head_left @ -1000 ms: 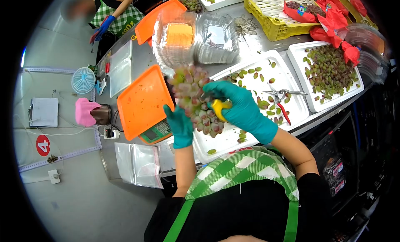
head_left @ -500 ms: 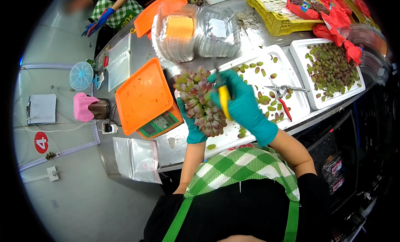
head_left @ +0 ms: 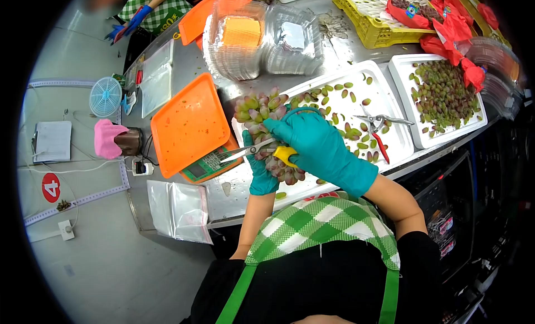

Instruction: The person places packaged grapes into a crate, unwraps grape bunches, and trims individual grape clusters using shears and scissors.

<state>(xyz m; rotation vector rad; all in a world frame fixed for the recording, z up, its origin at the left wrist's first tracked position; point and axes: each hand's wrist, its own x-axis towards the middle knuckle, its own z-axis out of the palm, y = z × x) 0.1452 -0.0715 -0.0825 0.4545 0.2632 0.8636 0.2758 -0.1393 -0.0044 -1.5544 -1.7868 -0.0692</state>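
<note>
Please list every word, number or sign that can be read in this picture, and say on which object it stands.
"4": white digit on the round red sign on the grey floor at left.
Yellow characters on the co-worker's checked apron: too blurred to read.
Scale display and keypad under the orange tray: too small to read.
Labels on the red packets in the yellow crate: unreadable.

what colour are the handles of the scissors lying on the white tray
Red, seen in the head view: the scissors lie on the white tray among loose grapes.

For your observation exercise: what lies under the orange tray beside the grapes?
Under the orange tray sits a scale; only its green front with display and keys shows. The tray covers the rest of it, so its platform cannot be seen.
</note>
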